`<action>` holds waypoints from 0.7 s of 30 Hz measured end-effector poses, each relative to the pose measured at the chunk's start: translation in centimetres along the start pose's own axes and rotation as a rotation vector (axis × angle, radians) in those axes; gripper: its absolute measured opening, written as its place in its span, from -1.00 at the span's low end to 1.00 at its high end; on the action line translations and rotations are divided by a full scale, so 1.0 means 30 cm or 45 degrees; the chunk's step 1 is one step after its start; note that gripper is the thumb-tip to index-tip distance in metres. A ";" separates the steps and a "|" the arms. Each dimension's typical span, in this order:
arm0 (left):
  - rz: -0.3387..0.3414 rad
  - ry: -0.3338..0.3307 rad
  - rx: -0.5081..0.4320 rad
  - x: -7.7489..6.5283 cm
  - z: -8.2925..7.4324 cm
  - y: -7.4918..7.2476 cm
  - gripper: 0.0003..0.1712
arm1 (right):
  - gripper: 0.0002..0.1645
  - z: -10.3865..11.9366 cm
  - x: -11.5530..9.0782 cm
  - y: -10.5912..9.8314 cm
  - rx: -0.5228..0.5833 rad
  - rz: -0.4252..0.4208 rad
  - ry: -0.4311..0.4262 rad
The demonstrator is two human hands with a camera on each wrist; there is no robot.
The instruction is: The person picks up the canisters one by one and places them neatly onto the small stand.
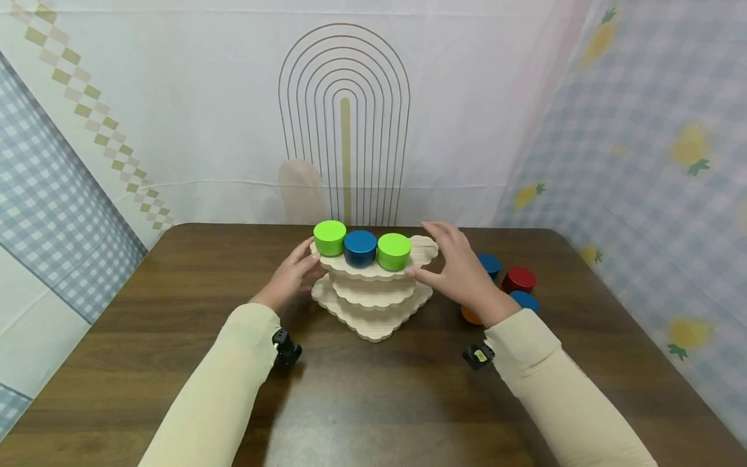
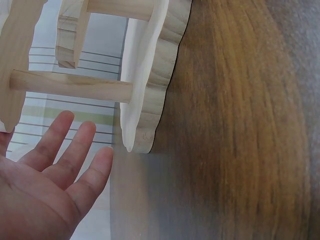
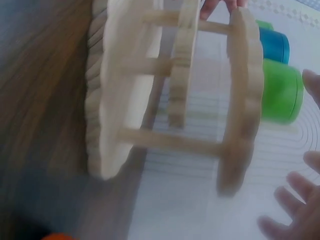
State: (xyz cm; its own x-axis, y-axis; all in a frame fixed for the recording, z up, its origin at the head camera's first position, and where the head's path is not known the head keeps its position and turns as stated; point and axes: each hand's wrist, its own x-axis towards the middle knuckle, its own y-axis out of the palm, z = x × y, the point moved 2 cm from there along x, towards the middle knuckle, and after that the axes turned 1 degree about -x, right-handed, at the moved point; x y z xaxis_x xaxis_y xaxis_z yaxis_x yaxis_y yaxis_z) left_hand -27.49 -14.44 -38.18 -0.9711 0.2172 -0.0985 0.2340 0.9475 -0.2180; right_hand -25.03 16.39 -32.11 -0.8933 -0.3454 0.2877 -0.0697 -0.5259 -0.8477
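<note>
A pale wooden tiered stand (image 1: 373, 321) with scalloped edges and round posts stands on the table. In a row along its top shelf (image 1: 425, 246) sit a green cylinder (image 1: 330, 238) at the left, a blue cylinder (image 1: 360, 249) and another green cylinder (image 1: 393, 251). My left hand (image 1: 290, 277) is at the stand's left side, fingertips right at the top shelf's edge; the left wrist view shows three fingers (image 2: 75, 150) spread beside a post. Over the shelf's right end, my right hand (image 1: 461, 269) is spread with nothing in it, thumb beside the right green cylinder.
Right of the stand, partly behind my right hand, lie a red cylinder (image 1: 519, 279), two blue cylinders (image 1: 489, 264) and an orange piece (image 1: 471, 316). The brown wooden table (image 1: 373, 402) meets a patterned cloth (image 1: 222, 117) at its back edge.
</note>
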 end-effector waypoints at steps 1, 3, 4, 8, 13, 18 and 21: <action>-0.002 0.001 0.001 0.001 0.000 -0.001 -0.30 | 0.08 -0.008 -0.007 -0.002 -0.018 -0.005 -0.004; -0.004 0.003 0.003 0.001 0.000 -0.001 -0.30 | 0.09 -0.027 -0.022 -0.007 -0.047 -0.011 -0.011; -0.004 0.003 0.002 0.001 0.000 -0.001 -0.29 | 0.09 -0.038 -0.031 -0.011 -0.066 -0.011 -0.011; 0.002 -0.002 0.001 0.000 0.001 -0.002 -0.29 | 0.10 -0.081 -0.066 -0.027 -0.120 -0.021 -0.010; 0.010 -0.006 0.001 -0.004 0.003 -0.003 -0.29 | 0.11 -0.150 -0.106 -0.047 -0.160 -0.022 0.065; 0.017 0.004 0.002 -0.005 0.002 -0.003 -0.29 | 0.09 -0.215 -0.150 -0.068 -0.151 -0.042 0.142; 0.015 0.002 -0.003 -0.005 0.002 -0.002 -0.29 | 0.08 -0.247 -0.173 -0.074 -0.144 -0.047 0.157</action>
State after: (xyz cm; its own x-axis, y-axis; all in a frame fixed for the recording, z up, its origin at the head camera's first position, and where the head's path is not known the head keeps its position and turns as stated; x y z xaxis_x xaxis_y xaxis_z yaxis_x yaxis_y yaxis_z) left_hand -27.35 -14.55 -38.20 -0.9685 0.2284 -0.0997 0.2450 0.9455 -0.2146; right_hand -23.54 25.10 -35.01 -0.9365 -0.2258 0.2683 -0.1466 -0.4429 -0.8845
